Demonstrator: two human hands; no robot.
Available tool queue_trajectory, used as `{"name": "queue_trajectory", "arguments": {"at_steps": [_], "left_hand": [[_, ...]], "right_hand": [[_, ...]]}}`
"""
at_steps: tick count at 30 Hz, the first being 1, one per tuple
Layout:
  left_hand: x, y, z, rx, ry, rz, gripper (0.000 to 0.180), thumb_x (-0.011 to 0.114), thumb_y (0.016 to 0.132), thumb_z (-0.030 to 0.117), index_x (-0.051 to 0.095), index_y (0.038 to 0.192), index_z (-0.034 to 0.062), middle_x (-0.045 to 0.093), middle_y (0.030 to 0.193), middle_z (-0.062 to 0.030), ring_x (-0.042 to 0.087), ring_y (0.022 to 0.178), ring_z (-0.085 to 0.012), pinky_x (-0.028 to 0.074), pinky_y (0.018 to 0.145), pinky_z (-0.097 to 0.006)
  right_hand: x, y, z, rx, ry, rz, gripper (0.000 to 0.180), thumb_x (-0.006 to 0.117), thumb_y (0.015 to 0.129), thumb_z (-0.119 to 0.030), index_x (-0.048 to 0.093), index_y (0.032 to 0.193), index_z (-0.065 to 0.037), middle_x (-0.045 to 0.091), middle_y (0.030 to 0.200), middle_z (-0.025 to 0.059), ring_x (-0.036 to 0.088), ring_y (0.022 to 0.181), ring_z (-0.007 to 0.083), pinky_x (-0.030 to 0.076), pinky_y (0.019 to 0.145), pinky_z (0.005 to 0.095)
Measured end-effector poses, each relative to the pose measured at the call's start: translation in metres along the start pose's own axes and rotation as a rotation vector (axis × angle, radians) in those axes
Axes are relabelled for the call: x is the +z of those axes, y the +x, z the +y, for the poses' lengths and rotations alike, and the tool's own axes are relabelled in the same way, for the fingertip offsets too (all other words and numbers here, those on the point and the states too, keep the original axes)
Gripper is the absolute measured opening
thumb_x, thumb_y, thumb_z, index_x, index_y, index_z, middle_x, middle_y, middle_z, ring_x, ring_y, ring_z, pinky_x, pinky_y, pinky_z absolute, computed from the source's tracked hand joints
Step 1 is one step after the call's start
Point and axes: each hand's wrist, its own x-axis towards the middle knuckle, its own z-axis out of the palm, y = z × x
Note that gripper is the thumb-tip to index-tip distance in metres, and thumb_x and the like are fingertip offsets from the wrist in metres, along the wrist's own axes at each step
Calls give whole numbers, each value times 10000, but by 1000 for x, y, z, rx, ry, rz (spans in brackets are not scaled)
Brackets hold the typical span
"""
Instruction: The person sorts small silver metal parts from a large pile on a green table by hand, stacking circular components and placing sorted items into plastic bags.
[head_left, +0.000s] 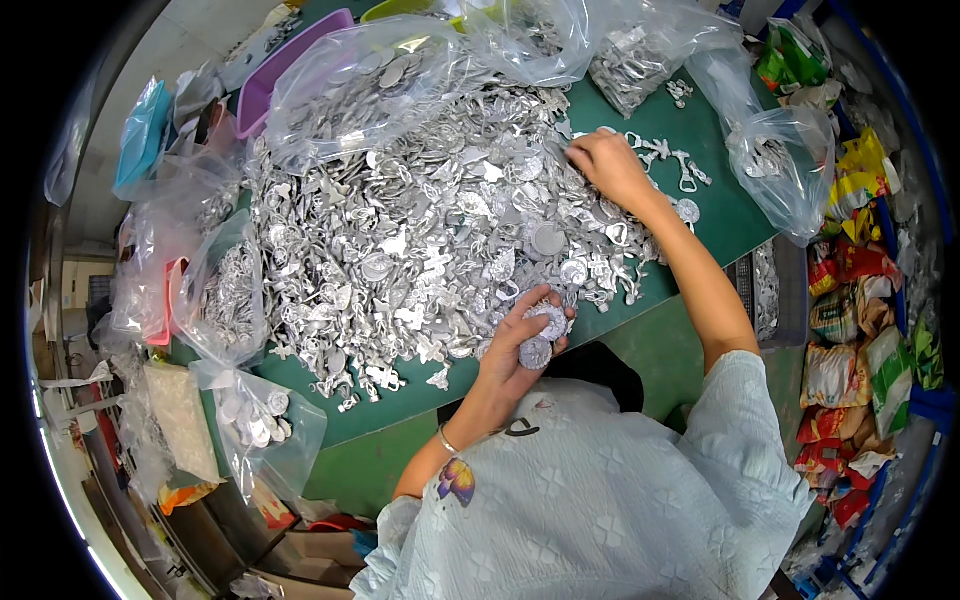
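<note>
A large heap of small silver-grey metal castings covers much of the green table. My left hand, at the heap's near edge, is closed around several round, scalloped metal discs. My right hand reaches to the heap's far right side, fingers bent together and pointing down at the castings. What lies between those fingertips is hidden. Close to my right wrist are a few loose openwork pieces and a round disc. Another round disc rests on the heap between my hands.
Clear plastic bags of castings stand behind the heap, at the right and at the left. A purple bin is at the back left. A grey crate stands below the table's right edge, beside shelved coloured packets.
</note>
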Motion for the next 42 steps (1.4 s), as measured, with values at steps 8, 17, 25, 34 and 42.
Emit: {"name": "queue_trajectory", "arguments": {"at_steps": [8, 17, 25, 34, 42], "left_hand": [[10, 15, 3, -14, -55, -58, 456, 574, 796, 48, 425, 1224, 87, 465, 1069, -72, 487, 1034, -256, 511, 616, -264], [8, 19, 2, -37, -70, -64, 390, 596, 805, 97, 453, 1167, 104, 473, 1034, -64, 489, 996, -240, 503, 598, -256], [6, 24, 2, -29, -23, -60, 360, 590, 804, 94, 461, 1140, 89, 476, 1017, -58, 490, 993, -242, 489, 589, -249], [3, 20, 6, 2, 12, 25, 402, 578, 815, 100, 445, 1194, 85, 490, 1059, -66, 513, 984, -236, 485, 605, -267], [12, 17, 3, 16, -89, 24, 432, 581, 843, 150, 431, 1246, 103, 482, 1196, -98, 499, 1102, -270, 504, 777, -341]], "right_hand": [[-18, -16, 12, 274, 485, 205, 172, 540, 852, -120, 619, 886, 29, 648, 788, 138, 629, 718, 220, 466, 667, 297], [-30, -6, 9, 254, 347, 56, 214, 624, 787, -174, 616, 814, 38, 610, 683, 114, 543, 611, 237, 424, 605, 328], [-40, -7, 29, 60, 104, -25, 244, 689, 720, -172, 617, 892, -14, 600, 820, 99, 542, 800, 233, 411, 721, 324], [-26, 2, 35, -46, -190, -70, 298, 747, 646, -177, 600, 878, -61, 535, 974, 59, 459, 967, 268, 363, 824, 381], [-49, -37, -30, 329, 975, -190, 126, 646, 791, -130, 592, 804, -17, 592, 708, -10, 500, 627, 56, 404, 575, 221]]}}
